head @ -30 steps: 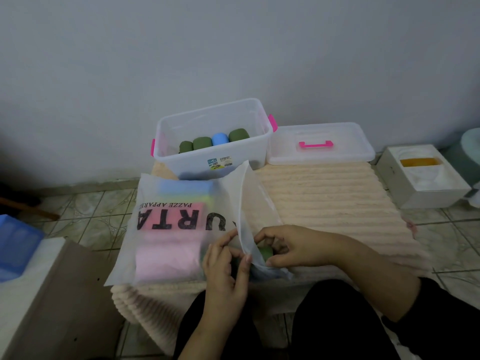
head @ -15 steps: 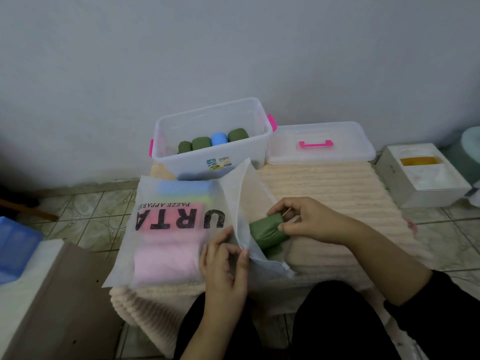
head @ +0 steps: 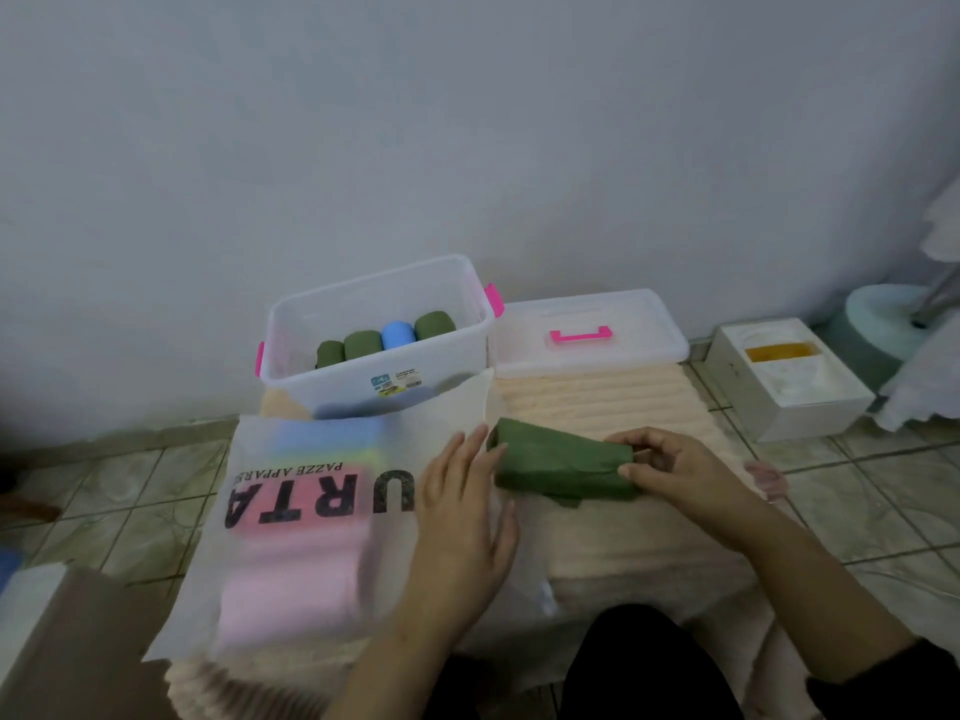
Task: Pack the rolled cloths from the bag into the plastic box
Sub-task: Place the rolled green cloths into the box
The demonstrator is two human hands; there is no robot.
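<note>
With the right hand (head: 675,472) pinching one end of the green roll (head: 561,466) just outside the bag (head: 311,511) and the left hand (head: 462,506) flat-fingered at its other end, I'd tighten the roll, then set it beside those in the box (head: 379,335).

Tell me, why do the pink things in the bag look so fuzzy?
In the head view, the frosted bag hides the pink cloths behind cloudy plastic; the left hand looks smeared by motion; the green roll held by the right hand looks clearer.
</note>
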